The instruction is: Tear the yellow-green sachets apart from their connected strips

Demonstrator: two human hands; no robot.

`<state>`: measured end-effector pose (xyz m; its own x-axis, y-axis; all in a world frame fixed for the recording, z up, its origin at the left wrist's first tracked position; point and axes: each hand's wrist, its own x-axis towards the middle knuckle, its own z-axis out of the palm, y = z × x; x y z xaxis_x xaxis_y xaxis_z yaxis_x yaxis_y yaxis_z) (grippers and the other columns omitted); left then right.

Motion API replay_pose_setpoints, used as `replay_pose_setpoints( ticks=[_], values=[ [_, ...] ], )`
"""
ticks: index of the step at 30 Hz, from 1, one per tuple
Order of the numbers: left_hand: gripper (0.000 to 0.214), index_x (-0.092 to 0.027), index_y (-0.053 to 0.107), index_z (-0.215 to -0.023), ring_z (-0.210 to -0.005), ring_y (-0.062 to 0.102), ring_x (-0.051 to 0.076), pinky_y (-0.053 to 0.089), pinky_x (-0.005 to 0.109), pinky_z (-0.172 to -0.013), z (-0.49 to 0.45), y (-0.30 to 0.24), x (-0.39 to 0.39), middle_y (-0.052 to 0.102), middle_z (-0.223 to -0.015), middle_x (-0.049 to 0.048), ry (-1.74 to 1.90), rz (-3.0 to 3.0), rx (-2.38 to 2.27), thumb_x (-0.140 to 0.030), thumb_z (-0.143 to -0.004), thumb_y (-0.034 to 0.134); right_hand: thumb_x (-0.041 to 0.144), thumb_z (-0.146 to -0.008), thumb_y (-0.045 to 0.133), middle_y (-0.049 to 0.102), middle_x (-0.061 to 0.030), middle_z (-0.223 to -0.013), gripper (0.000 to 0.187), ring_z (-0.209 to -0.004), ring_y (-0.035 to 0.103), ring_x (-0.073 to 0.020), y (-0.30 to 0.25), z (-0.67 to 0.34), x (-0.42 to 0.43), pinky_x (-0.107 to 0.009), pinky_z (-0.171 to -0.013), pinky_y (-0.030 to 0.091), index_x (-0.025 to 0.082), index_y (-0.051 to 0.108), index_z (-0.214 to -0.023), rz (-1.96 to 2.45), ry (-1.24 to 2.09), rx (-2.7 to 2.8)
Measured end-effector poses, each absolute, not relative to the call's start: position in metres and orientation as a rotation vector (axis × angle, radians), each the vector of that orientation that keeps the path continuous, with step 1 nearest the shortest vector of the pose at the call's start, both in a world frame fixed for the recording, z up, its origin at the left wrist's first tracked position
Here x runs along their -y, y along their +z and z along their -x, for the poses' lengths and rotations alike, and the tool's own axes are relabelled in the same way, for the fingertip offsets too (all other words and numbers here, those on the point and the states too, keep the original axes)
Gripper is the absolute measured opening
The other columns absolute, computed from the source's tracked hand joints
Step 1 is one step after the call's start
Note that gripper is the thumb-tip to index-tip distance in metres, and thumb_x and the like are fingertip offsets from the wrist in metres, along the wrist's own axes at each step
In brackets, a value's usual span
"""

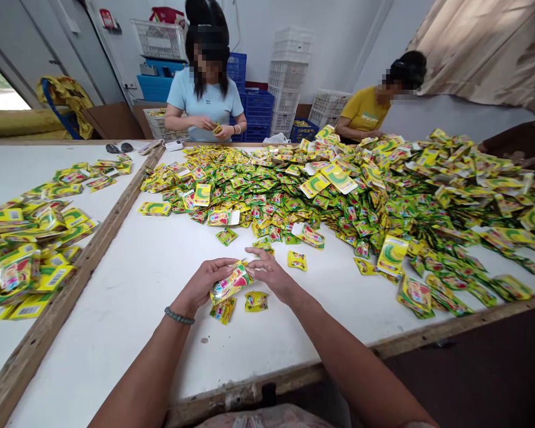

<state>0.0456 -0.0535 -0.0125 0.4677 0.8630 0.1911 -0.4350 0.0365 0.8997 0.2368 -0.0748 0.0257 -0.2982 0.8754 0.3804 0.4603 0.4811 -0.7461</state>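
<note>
My left hand [204, 285], with a green bead bracelet at the wrist, grips a yellow-green sachet bag [230, 284] just above the white table [129, 309]. My right hand [271, 274] pinches the right end of that same bag, fingers curled at its opening. Two small loose sachets [255, 301] lie on the table directly under my hands, and another small sachet [296, 260] lies just right of them. A huge pile of the same sachets [383, 184] spreads across the table beyond my hands.
A neighbouring table on the left holds stacked filled bags [22, 255], past a wooden edge strip [84, 255]. A person in a light blue shirt [205, 98] and a person in yellow [365, 113] work at the far side. Plastic crates [289, 77] stand against the wall.
</note>
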Motion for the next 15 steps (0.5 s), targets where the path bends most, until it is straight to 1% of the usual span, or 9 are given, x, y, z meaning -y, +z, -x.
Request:
replay_pose_setpoints(
  ticks=[2,4,7,10,13,15],
  values=[
    [0.041,-0.013,0.065,-0.101,-0.069,0.064,0.015,0.047,0.024,-0.065,-0.048,-0.012,0.054,0.071,-0.085,0.0069,1.067,-1.167,-0.479,-0.027,-0.064,0.075,0.043,-0.08,0.055,0.049,-0.0044,-0.127,0.026,-0.124,0.032,-0.0256,0.026,-0.235,0.077,-0.047,-0.104,0.019,0.022,0.071,-0.075,1.181,0.591,1.902],
    [0.041,-0.013,0.065,-0.102,-0.066,0.063,0.015,0.046,0.023,-0.062,-0.05,-0.012,0.055,0.071,-0.082,0.0059,1.082,-1.193,-0.508,-0.029,-0.065,0.074,0.045,-0.079,0.056,0.049,-0.0045,-0.127,0.027,-0.126,0.028,-0.0264,0.024,-0.232,0.079,-0.048,-0.106,0.015,0.023,0.071,-0.076,1.257,0.482,1.83],
    [0.04,-0.014,0.065,-0.101,-0.064,0.062,0.014,0.045,0.023,-0.059,-0.053,-0.009,0.058,0.071,-0.079,0.0044,1.105,-1.236,-0.551,-0.031,-0.065,0.073,0.047,-0.077,0.058,0.046,-0.0031,-0.131,0.027,-0.126,0.026,-0.0272,0.017,-0.227,0.082,-0.048,-0.106,0.014,0.024,0.072,-0.077,1.246,0.413,1.875],
    [0.038,-0.015,0.066,-0.099,-0.066,0.062,0.015,0.045,0.022,-0.061,-0.056,-0.007,0.061,0.071,-0.078,0.0031,1.104,-1.268,-0.565,-0.03,-0.065,0.073,0.049,-0.078,0.057,0.045,-0.0024,-0.131,0.03,-0.125,0.028,-0.027,0.014,-0.225,0.082,-0.048,-0.105,0.015,0.023,0.071,-0.073,1.192,0.497,2.003],
    [0.037,-0.015,0.066,-0.1,-0.067,0.063,0.014,0.047,0.023,-0.063,-0.058,-0.007,0.061,0.071,-0.078,0.0034,1.057,-1.229,-0.547,-0.029,-0.066,0.072,0.05,-0.078,0.056,0.045,-0.0033,-0.131,0.031,-0.126,0.028,-0.0269,0.013,-0.225,0.078,-0.048,-0.106,0.015,0.023,0.071,-0.075,1.186,0.609,2.026],
    [0.039,-0.014,0.064,-0.103,-0.067,0.063,0.013,0.047,0.022,-0.063,-0.057,-0.008,0.06,0.071,-0.079,0.004,1.033,-1.192,-0.523,-0.029,-0.067,0.072,0.05,-0.077,0.057,0.048,-0.0055,-0.127,0.032,-0.125,0.03,-0.0269,0.013,-0.225,0.075,-0.048,-0.106,0.014,0.022,0.071,-0.078,1.211,0.597,1.93]
  ],
)
